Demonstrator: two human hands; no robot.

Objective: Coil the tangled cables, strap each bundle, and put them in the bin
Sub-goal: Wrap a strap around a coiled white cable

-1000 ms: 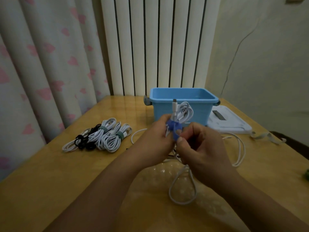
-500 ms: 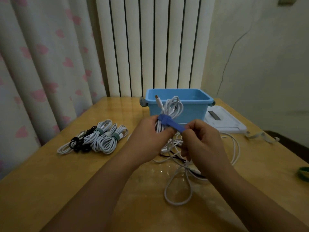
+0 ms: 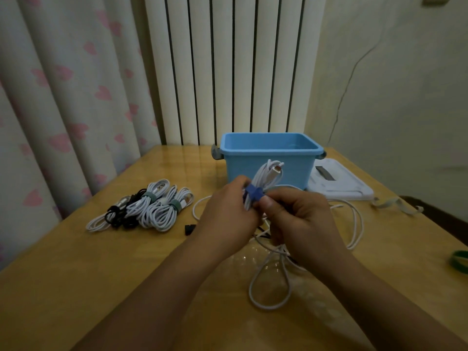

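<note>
Coiled white cable bundle (image 3: 266, 177) was held upright above the middle of the glossy yellow wooden table (image 3: 76, 274), just in front of the light blue plastic bin (image 3: 271, 158). One plug end stuck up at its top. Dark blue strap (image 3: 253, 192) wrapped the bundle's waist. Left hand (image 3: 225, 216) gripped the bundle from the left, fingers curled round it at the strap. Right hand (image 3: 298, 219) was clenched on the right side, thumb and forefinger pinching the strap's end against the bundle.

Loose white cable (image 3: 268, 287) hung below the hands and lay in loops on the table nearer the camera and off to the right; a few black strands showed among it, under the right hand. Small black piece (image 3: 190, 228) lay on the table just left of the left wrist; what it was could not be told.

Finished pile of strapped bundles (image 3: 147, 206), white and black with pale green straps, lay well to the left. White flat lid (image 3: 339, 183) lay right of the bin, touching or nearly so. Pale strap (image 3: 395, 205) lay farther right. Green ring (image 3: 459, 260) sat at the right edge.

Heart-print curtain (image 3: 63, 97) hung far left; white ribbed radiator (image 3: 228, 72) stood behind the bin.
</note>
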